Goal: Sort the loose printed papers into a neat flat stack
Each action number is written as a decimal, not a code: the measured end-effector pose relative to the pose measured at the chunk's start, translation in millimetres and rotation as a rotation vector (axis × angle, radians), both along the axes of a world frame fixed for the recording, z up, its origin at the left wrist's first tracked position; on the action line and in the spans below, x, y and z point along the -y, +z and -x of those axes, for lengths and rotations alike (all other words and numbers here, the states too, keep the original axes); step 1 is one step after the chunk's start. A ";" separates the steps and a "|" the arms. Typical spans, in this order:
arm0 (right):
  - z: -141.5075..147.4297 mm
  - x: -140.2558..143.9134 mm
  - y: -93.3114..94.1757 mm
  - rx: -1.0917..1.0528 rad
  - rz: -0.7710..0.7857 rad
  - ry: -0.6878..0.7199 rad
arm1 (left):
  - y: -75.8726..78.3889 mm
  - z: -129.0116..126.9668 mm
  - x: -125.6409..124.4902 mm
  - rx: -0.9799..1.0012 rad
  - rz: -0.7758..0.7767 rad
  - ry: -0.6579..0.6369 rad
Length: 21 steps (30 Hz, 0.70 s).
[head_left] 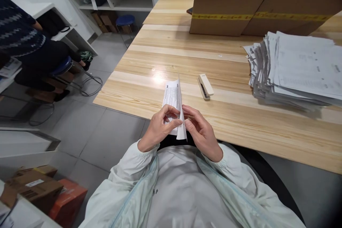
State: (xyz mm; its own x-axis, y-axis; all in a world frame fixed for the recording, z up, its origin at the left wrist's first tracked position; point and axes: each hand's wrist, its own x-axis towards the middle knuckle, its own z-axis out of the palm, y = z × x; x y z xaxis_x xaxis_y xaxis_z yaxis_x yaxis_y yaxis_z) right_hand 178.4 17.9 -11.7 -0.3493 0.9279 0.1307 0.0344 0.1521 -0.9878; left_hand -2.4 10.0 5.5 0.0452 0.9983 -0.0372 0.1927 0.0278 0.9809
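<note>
Left hand (160, 126) and right hand (199, 130) pinch folded sheet (175, 105) edge-up to keep the crease tight; stapler (205, 86) within reach.

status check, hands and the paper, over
Left hand and right hand both pinching folded printed sheet above table edge. Stapler untouched beyond it. Nothing in the way.

Sheet between our fingers: thin matt printed paper (175, 103), creased, pinched by left hand (157, 128) and right hand (201, 131).
Table beyond our fingertips: pale striped wood (187, 60), smooth, glossy with a glare spot.
Stapler just past our fingers: smooth cream plastic (205, 86).
Stack further right: matt paper (299, 69).
Boxes beyond: matt cardboard (240, 10).
</note>
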 end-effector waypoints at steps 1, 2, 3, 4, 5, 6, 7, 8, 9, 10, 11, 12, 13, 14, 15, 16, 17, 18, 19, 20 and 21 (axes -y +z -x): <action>0.0 0.2 0.6 -0.008 0.020 0.002 | 0.5 -0.2 0.0 -0.009 0.008 0.004; 0.0 0.2 1.1 -0.022 0.038 -0.004 | 0.6 -0.5 0.0 -0.023 0.016 0.007; -0.2 -0.2 1.6 -0.044 0.049 -0.016 | 0.5 -0.8 0.1 -0.038 0.021 0.012; -0.7 -0.8 1.8 -0.074 0.055 -0.033 | 0.2 -1.0 0.2 -0.052 0.027 0.020; -1.5 -1.8 1.8 -0.107 0.058 -0.049 | -0.3 -1.1 0.4 -0.061 0.032 0.031; -3.0 -3.2 1.4 -0.138 0.059 -0.065 | -0.7 -1.1 0.6 -0.060 0.036 0.043; -5.0 -4.7 0.7 -0.159 0.060 -0.080 | -1.0 -1.0 0.9 -0.045 0.037 0.054; -7.7 -6.3 -0.3 -0.163 0.064 -0.096 | -0.9 -0.7 1.1 -0.016 0.040 0.063; -11.1 -8.0 -1.6 -0.149 0.069 -0.112 | -0.5 -0.3 1.3 0.022 0.048 0.066; -14.9 -9.5 -2.8 -0.118 0.068 -0.132 | 0.2 0.2 1.4 0.068 0.058 0.067; -19.1 -10.9 -4.0 -0.069 0.058 -0.145 | 1.1 0.8 1.5 0.114 0.070 0.066; -23.2 -12.0 -4.9 -0.008 0.043 -0.148 | 2.0 1.6 1.4 0.159 0.084 0.068; -27.0 -12.9 -5.3 0.057 0.025 -0.141 | 2.8 2.6 1.3 0.197 0.099 0.070; -30.1 -13.5 -5.2 0.122 0.004 -0.132 | 3.5 3.8 1.2 0.230 0.110 0.072; -32.4 -14.0 -4.7 0.179 -0.018 -0.125 | 3.9 5.1 1.0 0.261 0.118 0.071; -33.8 -14.3 -3.8 0.223 -0.037 -0.122 | 4.1 6.5 0.8 0.291 0.124 0.071; -34.4 -14.6 -2.8 0.250 -0.052 -0.124 | 4.1 7.9 0.6 0.322 0.132 0.073; -34.3 -14.8 -1.7 0.262 -0.063 -0.131 | 4.1 9.3 0.4 0.357 0.139 0.078; -33.7 -15.0 -0.9 0.267 -0.069 -0.136 | 4.0 10.7 0.4 0.392 0.146 0.085; -32.9 -15.1 -0.3 0.268 -0.073 -0.139 | 3.9 12.1 0.4 0.425 0.153 0.094; -32.1 -15.2 -0.1 0.266 -0.074 -0.140 | 4.0 13.4 0.5 0.448 0.161 0.100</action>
State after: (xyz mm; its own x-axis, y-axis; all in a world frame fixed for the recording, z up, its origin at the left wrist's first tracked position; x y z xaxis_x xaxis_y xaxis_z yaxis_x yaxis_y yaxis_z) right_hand 210.5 33.2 -11.8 -0.2499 0.9607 0.1211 0.3162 0.1992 -0.9275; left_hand -15.8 9.5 9.5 -0.0034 0.9817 -0.1902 -0.2589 0.1828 0.9484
